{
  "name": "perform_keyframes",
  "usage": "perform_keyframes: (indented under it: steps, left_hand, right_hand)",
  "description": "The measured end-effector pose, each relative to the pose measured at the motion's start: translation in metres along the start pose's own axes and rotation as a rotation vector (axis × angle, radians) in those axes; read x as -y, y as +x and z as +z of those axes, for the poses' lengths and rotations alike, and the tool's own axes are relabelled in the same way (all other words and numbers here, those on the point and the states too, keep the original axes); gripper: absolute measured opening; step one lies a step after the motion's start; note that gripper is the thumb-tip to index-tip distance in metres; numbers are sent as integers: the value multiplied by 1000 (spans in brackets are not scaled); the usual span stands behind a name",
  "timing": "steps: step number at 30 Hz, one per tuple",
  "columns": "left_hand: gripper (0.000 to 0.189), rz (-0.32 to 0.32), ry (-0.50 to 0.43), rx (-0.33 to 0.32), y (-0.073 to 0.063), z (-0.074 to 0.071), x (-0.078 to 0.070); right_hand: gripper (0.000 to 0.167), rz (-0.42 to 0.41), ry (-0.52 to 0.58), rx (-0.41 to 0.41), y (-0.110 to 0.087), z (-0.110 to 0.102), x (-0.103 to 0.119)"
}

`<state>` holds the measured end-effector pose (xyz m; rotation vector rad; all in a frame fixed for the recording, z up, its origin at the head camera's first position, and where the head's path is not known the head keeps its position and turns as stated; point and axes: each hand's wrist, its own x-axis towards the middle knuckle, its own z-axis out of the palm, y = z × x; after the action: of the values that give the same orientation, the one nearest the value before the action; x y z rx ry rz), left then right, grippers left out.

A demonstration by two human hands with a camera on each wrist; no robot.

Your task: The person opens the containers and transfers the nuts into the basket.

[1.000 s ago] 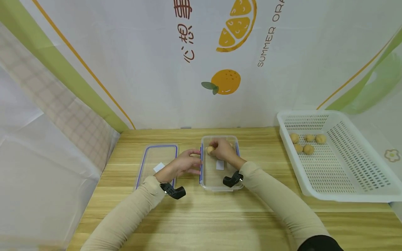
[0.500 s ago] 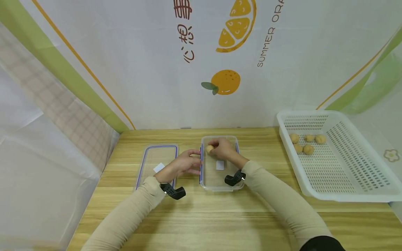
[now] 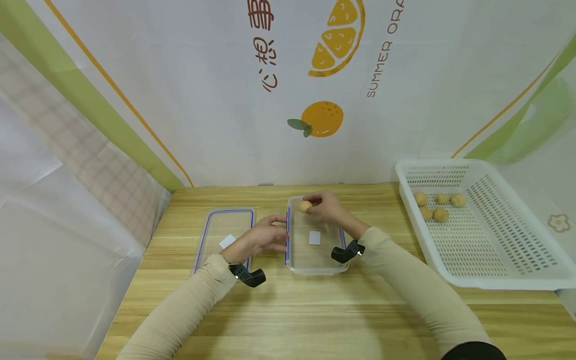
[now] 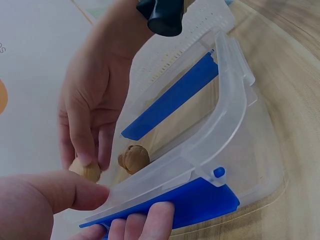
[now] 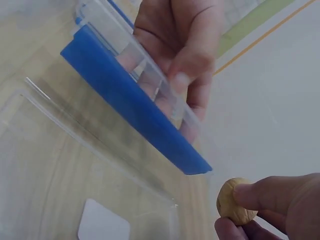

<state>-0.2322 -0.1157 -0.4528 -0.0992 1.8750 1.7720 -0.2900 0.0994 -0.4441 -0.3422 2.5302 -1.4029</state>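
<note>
A clear plastic food container with blue side latches sits mid-table, a small white square on its base. My left hand holds its left wall; the left wrist view has the thumb at the rim and fingers outside by the blue latch. Between thumb and fingertips, my right hand pinches a tan walnut over the container's far left corner. Inside the container lies another brown walnut, seen in the left wrist view and hidden behind my right hand in the head view.
The container's clear lid with a blue seal lies on the wooden table to the left, partly under my left wrist. A white perforated basket at the right holds several walnuts. A printed white curtain hangs behind the table.
My right hand has lifted the pinched walnut from low in the container and shifted it slightly right and away, toward the far rim. The left hand stays at the left wall.
</note>
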Motion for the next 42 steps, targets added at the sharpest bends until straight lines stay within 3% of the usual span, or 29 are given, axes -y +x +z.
perform_keyframes:
  steps: [7, 18, 25, 42]
  left_hand:
    - [56, 1, -13, 13, 0, -1, 1]
    - [56, 14, -17, 22, -1, -1, 1]
    - [55, 13, -13, 22, 0, -1, 2]
    - [61, 11, -2, 34, 1, -2, 1]
  right_hand:
    - [40, -5, -6, -4, -6, -12, 3]
    - [41, -65, 73, 13, -19, -32, 13]
    - [42, -59, 112, 42, -28, -51, 18]
    - [43, -43, 48, 35, -51, -109, 26]
